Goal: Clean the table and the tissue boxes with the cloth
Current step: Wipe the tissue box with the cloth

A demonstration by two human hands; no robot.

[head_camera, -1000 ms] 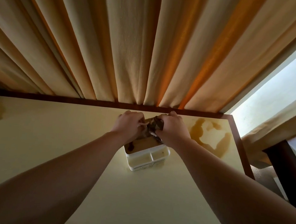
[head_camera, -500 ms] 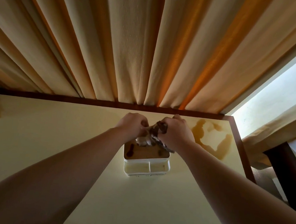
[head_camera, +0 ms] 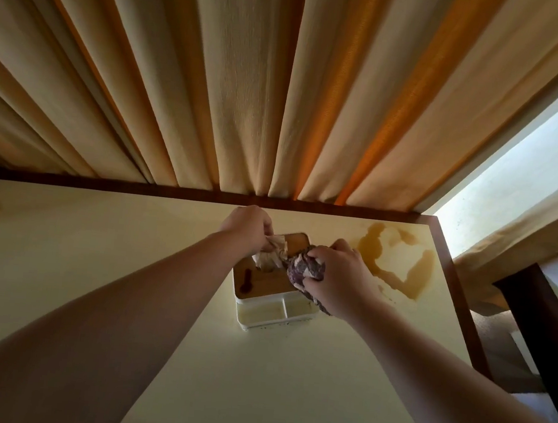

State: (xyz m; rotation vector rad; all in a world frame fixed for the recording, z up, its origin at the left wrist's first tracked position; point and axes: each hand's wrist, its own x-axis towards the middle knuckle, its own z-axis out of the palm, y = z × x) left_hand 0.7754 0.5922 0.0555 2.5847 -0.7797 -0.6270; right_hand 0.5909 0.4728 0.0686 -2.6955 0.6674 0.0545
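Desk (head_camera: 287, 384) near edge bare, cream top. Tissue box (head_camera: 270, 313) sits mid-desk, far half, white with open front compartments toward the viewer and a wooden lid (head_camera: 263, 278); long axis runs roughly left-right, slightly skewed. Right hand (head_camera: 336, 279) is clamped on the bunched cloth (head_camera: 306, 269), pressed onto the lid's right end. Left hand (head_camera: 247, 225) pinches the tissue (head_camera: 269, 255) sticking out of the slot, lifting it clear. Lid's left part, with a dark smear, lies left of the cloth: judged next wipe is leftward along the long axis. Brown spill (head_camera: 400, 258) is seen just right of the right hand, nearer that hand. Curtain (head_camera: 283, 91) behind.
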